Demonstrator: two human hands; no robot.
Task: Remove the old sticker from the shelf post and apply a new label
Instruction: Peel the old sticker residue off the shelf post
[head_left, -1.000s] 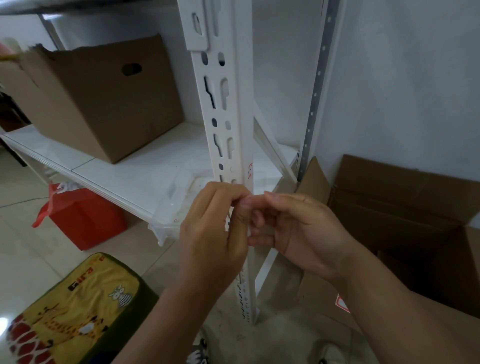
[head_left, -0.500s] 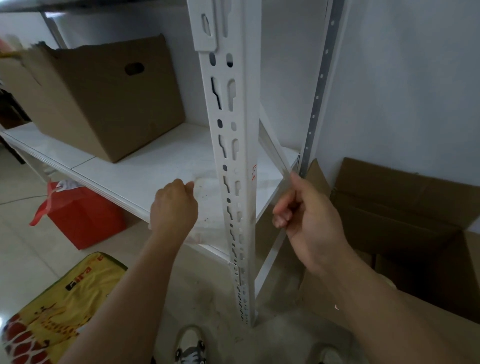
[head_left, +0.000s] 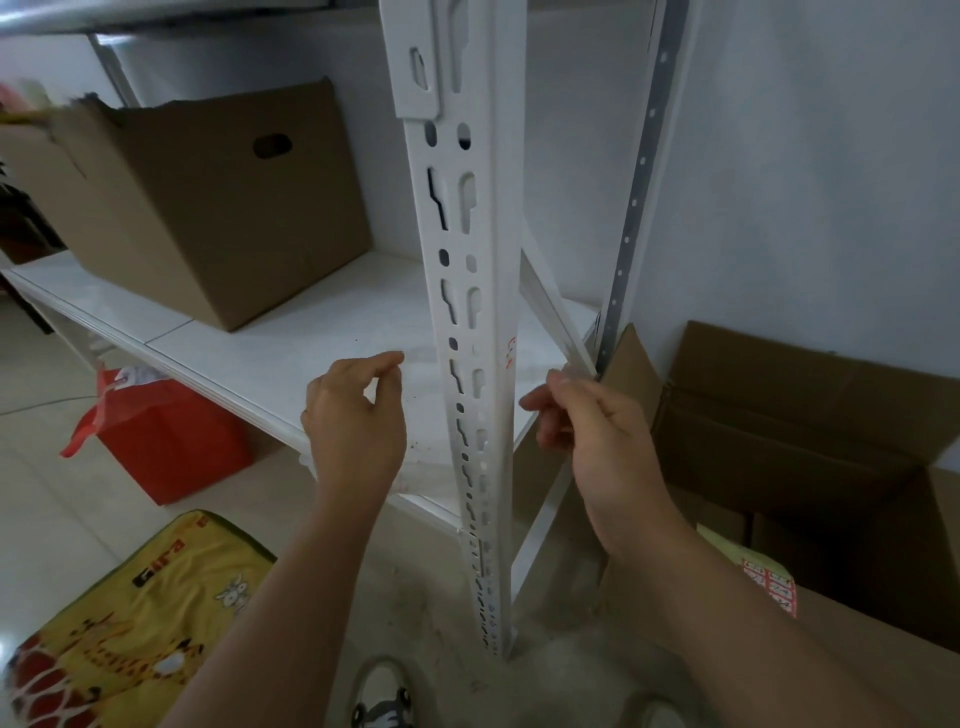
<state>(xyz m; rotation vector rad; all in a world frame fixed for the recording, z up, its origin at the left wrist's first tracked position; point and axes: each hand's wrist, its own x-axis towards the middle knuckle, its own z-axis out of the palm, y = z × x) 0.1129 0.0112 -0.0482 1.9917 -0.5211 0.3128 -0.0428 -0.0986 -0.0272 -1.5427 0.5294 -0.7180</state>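
Hands apart since before, left (head_left: 353, 426) pinching nothing visible, right (head_left: 592, 436) pinching clear sticker (head_left: 569, 371), beside post (head_left: 467, 312)

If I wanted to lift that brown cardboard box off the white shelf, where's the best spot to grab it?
Use the oval hand-hole high on the cardboard box's facing side, coming from the open front of the shelf. A matching hole opposite is likely but hidden, so otherwise support the far bottom edge.

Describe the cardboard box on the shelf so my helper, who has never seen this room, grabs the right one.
Find the white slotted shelf post in the middle and look left along the white shelf board. The cardboard box stands there on the board, its top open and ragged. Unlike the open box on the floor right of the post, it has an oval hand hole in its side.
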